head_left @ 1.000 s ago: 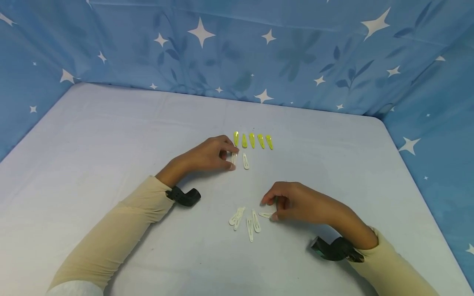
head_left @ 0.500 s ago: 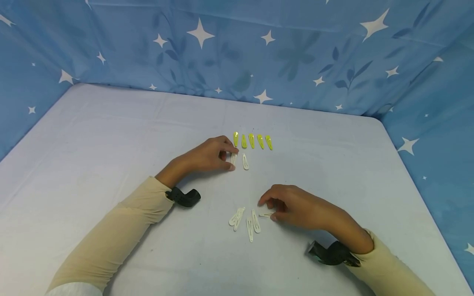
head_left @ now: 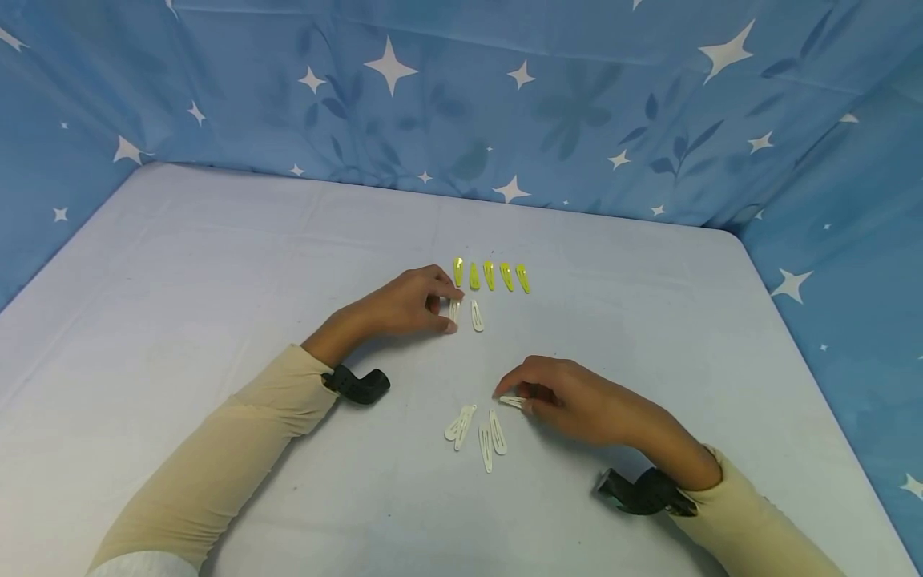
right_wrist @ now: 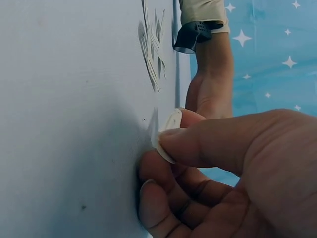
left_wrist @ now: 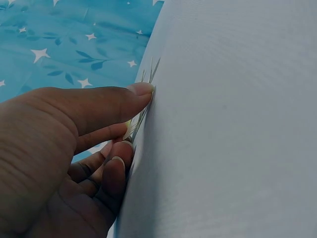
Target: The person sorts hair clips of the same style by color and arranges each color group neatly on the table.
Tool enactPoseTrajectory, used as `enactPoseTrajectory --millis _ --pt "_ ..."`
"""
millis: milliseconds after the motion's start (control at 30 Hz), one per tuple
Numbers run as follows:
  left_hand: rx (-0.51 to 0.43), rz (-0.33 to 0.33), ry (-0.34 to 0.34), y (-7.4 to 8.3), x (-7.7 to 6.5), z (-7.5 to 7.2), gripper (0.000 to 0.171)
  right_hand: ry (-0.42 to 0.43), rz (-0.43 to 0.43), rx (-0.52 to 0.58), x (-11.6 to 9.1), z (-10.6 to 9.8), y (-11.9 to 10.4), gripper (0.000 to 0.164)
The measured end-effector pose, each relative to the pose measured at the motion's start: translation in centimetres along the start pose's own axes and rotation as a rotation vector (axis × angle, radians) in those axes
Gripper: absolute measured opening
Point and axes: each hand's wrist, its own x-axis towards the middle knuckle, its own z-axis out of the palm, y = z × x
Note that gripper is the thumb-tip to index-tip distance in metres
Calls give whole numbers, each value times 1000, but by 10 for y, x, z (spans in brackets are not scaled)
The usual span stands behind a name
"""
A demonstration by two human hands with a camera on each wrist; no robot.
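Note:
My left hand [head_left: 414,303] is at the left end of a short row of white snap hair clips, holding one white clip [head_left: 454,311] on the table between thumb and index finger. Just right of it lies another white clip [head_left: 477,316]. Nearer to me, my right hand [head_left: 573,399] pinches a white hair clip [head_left: 513,401] between thumb and fingers. The right wrist view shows that clip [right_wrist: 171,131] tilted off the table, partly covered by the thumb. Several loose white clips [head_left: 486,449] lie left of this hand, some overlapping.
A row of several yellow hair clips [head_left: 489,275] lies just beyond the white ones. Everything rests on a white-covered table [head_left: 288,232], with a blue star-patterned curtain [head_left: 461,104] along its back and sides. Each wrist wears a black camera mount [head_left: 358,386].
The right hand has taken up the white clip that lay flat by its thumb and shifted slightly left and away from me. My left hand stays in place.

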Motion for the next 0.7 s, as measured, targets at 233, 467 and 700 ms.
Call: enactPoseTrajectory --millis 233,467,700 --pt "7 -5 -3 0 1 1 49 66 -15 47 3 2 2 49" --pt "7 -8 0 1 0 1 48 112 10 187 8 1 3 43" --pt "-2 -7 2 1 -1 1 48 164 91 193 9 -2 4 18"
